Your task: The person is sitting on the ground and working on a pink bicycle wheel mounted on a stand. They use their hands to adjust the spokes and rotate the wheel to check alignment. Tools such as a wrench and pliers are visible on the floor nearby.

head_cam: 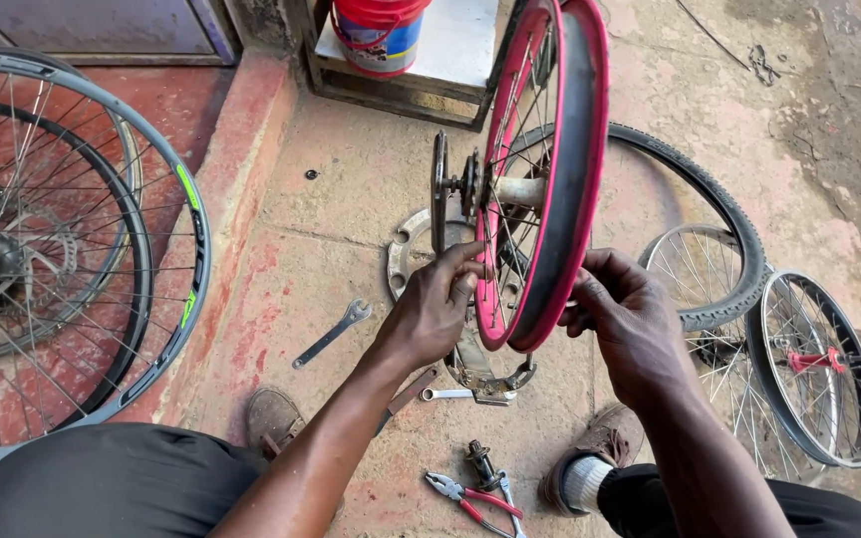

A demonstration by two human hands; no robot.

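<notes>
We see, largest first, a grey-rimmed wheel (72, 249) leaning at far left, then the pink-rimmed wheel (540, 179) that we hold upright on its edge over the concrete floor (331, 179), set in a metal stand (480, 369). Our left hand (430, 314) closes its fingers (462, 267) on the rim's near side by the spokes; our right hand (625, 319) curls round the far side, fingers hidden behind the black rim strip. We judge the step to be checking or truing the rim; the next move would call for a slow, steady turn. Smaller: a chrome wheel (819, 369), a spanner (331, 334), red-handled pliers (470, 498).
</notes>
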